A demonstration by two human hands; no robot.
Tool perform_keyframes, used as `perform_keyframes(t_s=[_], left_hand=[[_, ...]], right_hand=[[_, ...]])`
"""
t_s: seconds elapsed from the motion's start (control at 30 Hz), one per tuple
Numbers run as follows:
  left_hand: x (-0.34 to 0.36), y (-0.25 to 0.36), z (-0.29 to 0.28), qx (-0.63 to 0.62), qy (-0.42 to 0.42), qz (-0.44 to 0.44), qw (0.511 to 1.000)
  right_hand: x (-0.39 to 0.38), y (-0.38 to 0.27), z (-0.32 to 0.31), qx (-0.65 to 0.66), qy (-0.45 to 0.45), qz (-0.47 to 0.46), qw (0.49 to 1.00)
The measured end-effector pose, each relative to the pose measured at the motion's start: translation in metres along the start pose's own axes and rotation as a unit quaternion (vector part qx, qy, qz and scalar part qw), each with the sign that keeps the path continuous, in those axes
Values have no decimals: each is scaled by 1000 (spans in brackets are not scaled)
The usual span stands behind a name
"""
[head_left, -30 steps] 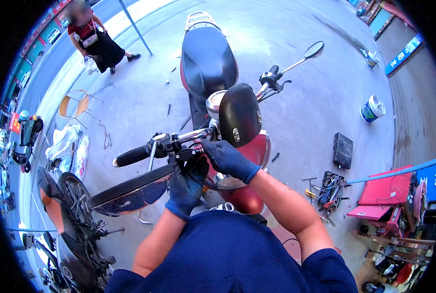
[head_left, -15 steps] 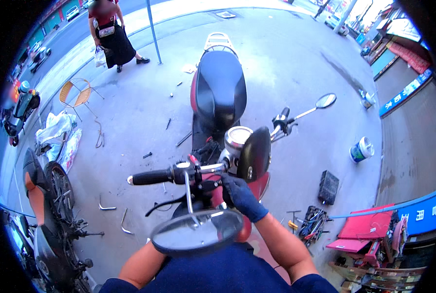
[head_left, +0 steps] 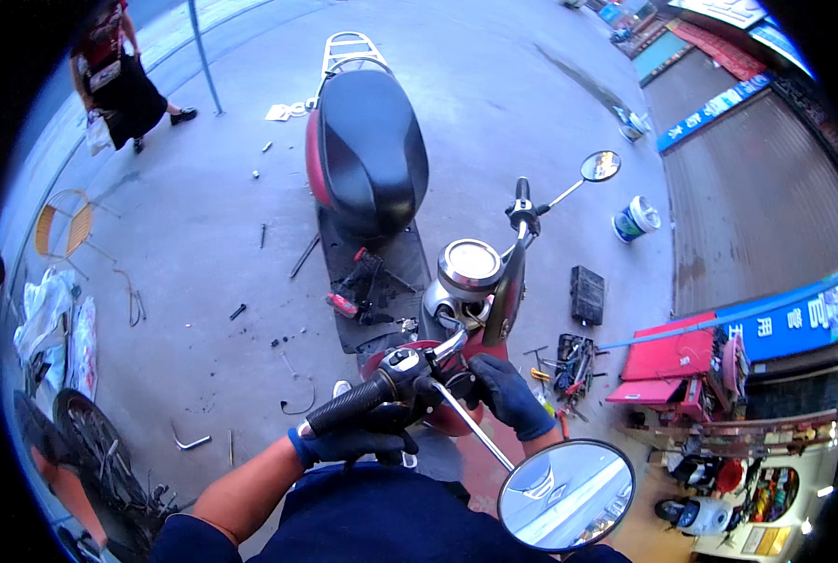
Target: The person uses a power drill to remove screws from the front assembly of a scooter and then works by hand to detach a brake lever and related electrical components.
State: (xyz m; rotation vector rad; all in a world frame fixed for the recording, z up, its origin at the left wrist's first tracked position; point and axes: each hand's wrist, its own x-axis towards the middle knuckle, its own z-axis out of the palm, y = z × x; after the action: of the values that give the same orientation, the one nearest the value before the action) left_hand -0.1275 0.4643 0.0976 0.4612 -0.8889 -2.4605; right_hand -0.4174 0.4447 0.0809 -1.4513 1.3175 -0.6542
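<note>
A scooter with a black seat (head_left: pixel 367 141) and red body stands before me, its handlebar turned. The near handlebar grip (head_left: pixel 348 405) is black, with a switch housing (head_left: pixel 405 368) at its inner end. My left hand (head_left: pixel 358 445), in a dark blue glove, is closed beneath this grip; what its fingers hold is hidden. My right hand (head_left: pixel 514 394), gloved too, is closed beside the switch housing and the mirror stem (head_left: pixel 475 427), its fingertips out of sight. A round mirror (head_left: pixel 566 493) sits below the right hand. The round instrument gauge (head_left: pixel 469 263) lies beyond both hands.
A red and black power tool (head_left: pixel 346 302) rests on the footboard (head_left: pixel 395 253). Right are a black case (head_left: pixel 588 295), a bucket (head_left: pixel 636 219) and a tool pile (head_left: pixel 576 366). A motorcycle (head_left: pixel 90 450) and chair (head_left: pixel 67 225) stand left; a person (head_left: pixel 119 80) is far left.
The handlebar has turned, carrying the near mirror from front centre to the right. My left hand has come into sight under the grip. My view has shifted, and the right hand appears farther right.
</note>
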Motion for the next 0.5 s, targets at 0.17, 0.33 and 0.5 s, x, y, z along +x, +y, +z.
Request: perform_keyframes(t_s=[0.17, 0.33, 0.5], left_hand=[[15, -37, -10, 112, -19, 39, 993], [12, -30, -13, 275, 16, 153, 949], [-22, -17, -40, 259, 33, -38, 965]], right_hand=[[-11, 39, 17, -289, 130, -176, 932], [-18, -37, 106, 653, 113, 13, 749], [-2, -59, 143, 440, 280, 8, 853]])
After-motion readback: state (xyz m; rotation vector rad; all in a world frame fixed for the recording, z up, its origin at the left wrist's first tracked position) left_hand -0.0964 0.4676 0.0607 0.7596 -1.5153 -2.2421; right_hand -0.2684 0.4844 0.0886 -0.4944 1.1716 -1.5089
